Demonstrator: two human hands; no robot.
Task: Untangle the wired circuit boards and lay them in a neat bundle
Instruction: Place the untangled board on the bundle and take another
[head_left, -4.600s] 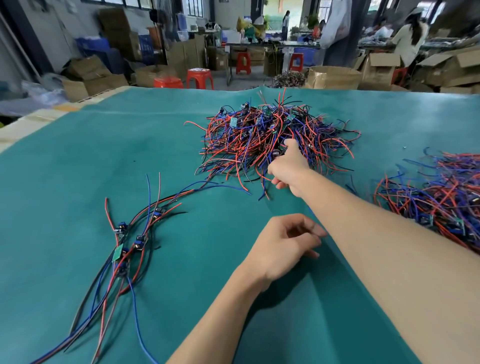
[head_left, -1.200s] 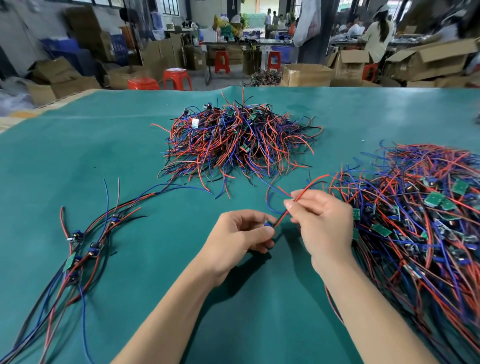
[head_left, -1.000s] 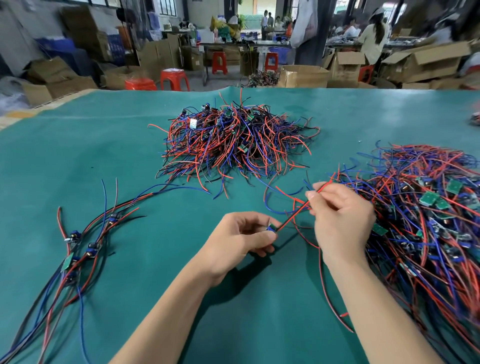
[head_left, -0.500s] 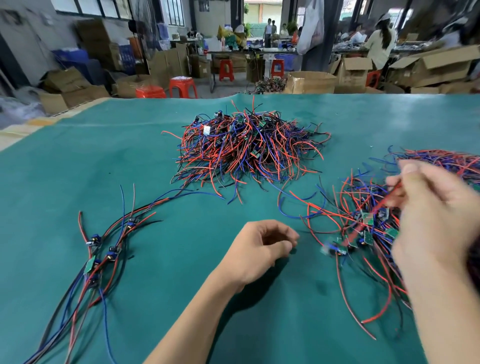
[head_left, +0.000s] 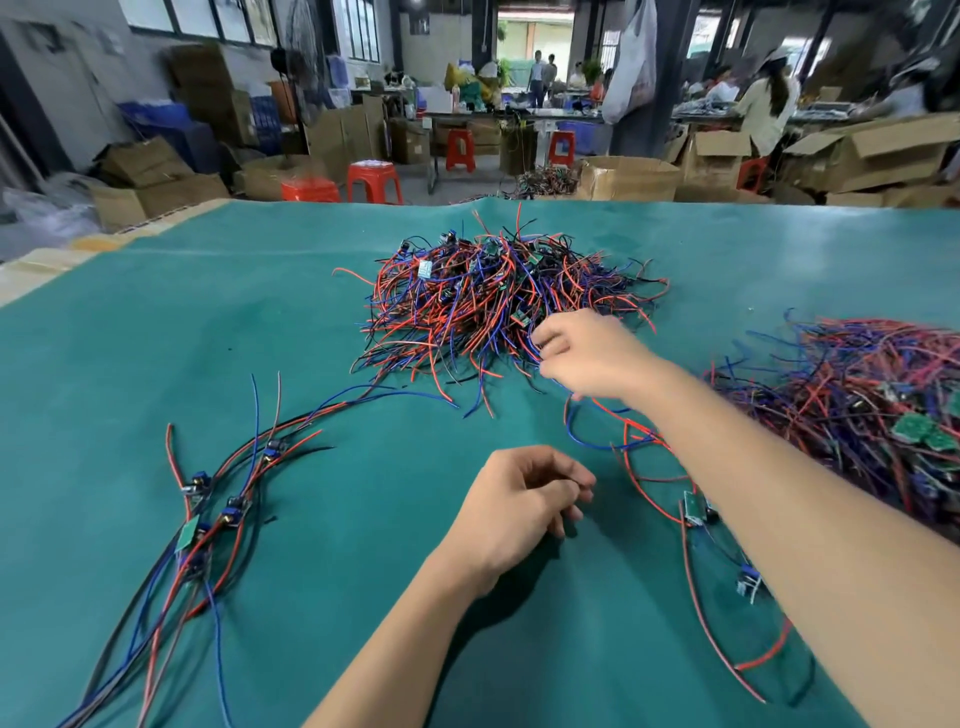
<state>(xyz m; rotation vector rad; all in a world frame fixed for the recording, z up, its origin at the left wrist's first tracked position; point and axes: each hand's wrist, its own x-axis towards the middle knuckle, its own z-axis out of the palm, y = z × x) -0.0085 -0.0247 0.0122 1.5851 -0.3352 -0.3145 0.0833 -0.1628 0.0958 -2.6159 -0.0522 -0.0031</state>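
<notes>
A tangled pile of red, blue and black wired circuit boards lies mid-table on the teal cloth. My right hand reaches to its near right edge, fingers curled around wires there. Red and blue wires trail from under that hand to a loose green board and a second board beneath my forearm. My left hand rests on the cloth, fingers loosely curled, nothing visible in it. A straightened bundle of boards lies at the left.
A second large tangled pile fills the right side, reaching the frame edge. Beyond the table's far edge stand cardboard cartons and red stools. People work at benches in the background.
My right hand has swung left and away from the right pile to the central pile's edge, dragging wires. A few boards now lie loose under my forearm. My left hand stayed put.
</notes>
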